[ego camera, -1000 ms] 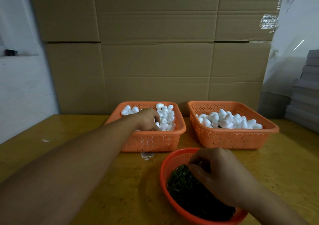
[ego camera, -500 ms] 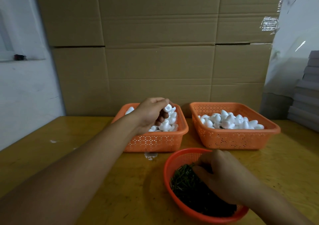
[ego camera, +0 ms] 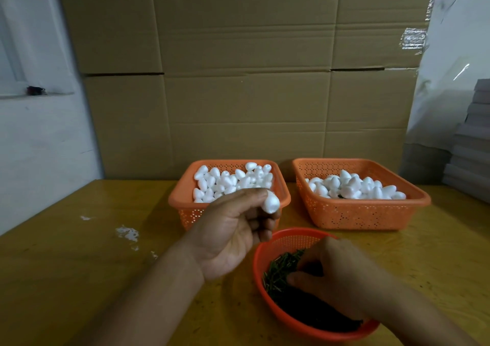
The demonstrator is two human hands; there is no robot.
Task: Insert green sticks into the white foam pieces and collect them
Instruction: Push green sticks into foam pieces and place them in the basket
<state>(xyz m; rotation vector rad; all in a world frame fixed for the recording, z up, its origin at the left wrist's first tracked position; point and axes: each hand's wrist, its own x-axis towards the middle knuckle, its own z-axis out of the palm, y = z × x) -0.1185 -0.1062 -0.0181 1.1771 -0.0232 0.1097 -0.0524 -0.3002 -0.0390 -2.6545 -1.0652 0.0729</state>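
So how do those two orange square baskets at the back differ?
The left basket is filled with foam pieces nearly wall to wall; the right basket holds a smaller heap, leaving its back part bare. The left hand, pinching one foam piece, is in front of the left basket; nothing covers the right basket. Both are orange, perforated, rectangular and sit on the yellow table.

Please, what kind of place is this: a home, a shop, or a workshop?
Most likely a small workshop or packing room for hand assembly. Large cardboard boxes stand behind a bare table, and baskets hold foam pieces and green sticks in bulk.
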